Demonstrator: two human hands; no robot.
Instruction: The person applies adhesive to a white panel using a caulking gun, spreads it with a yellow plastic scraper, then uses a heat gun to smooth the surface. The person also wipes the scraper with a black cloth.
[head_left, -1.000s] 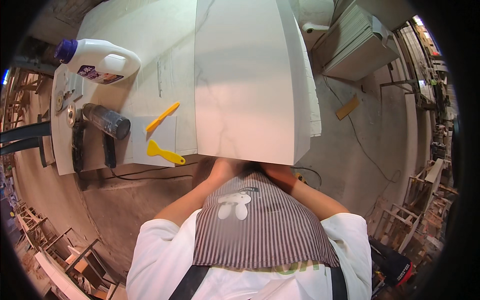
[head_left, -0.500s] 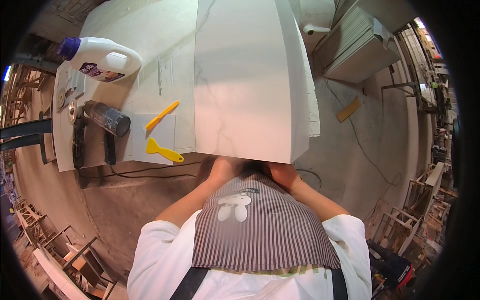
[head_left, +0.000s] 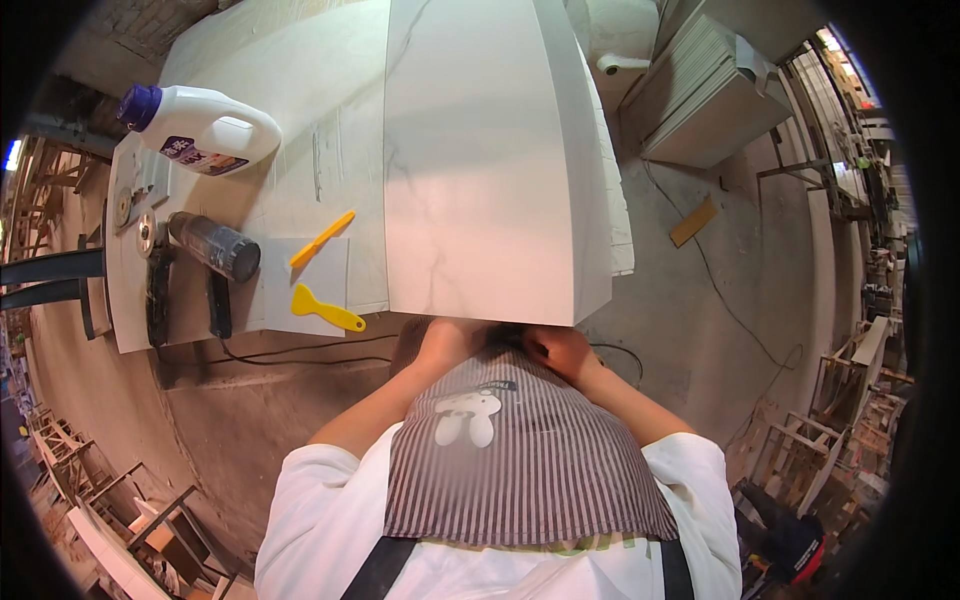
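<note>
A long white slab (head_left: 480,170) with grey marble veins and a folded-down right side lies lengthwise before me. My left hand (head_left: 452,338) is at its near end, close against my striped apron (head_left: 530,450). The fingers of that hand are hidden below the slab's edge. Beside it, my right hand (head_left: 560,350) is closed, its fingers curled in front of the apron. Something dark lies between the two hands, too shadowed to name. Whether either hand touches the slab is not visible.
Left on the table (head_left: 350,200) are a white jug with purple cap (head_left: 215,130), a dark cylindrical bottle (head_left: 215,245), an angle grinder (head_left: 155,280), a yellow scraper (head_left: 325,308) and a slim yellow tool (head_left: 322,238). A stack of panels (head_left: 715,100) stands right; a cable (head_left: 710,270) crosses the floor.
My right hand has drawn slightly back from the slab's edge, and more of its curled fingers shows. My left hand stays nearly in place. The whole view has shifted a little.
</note>
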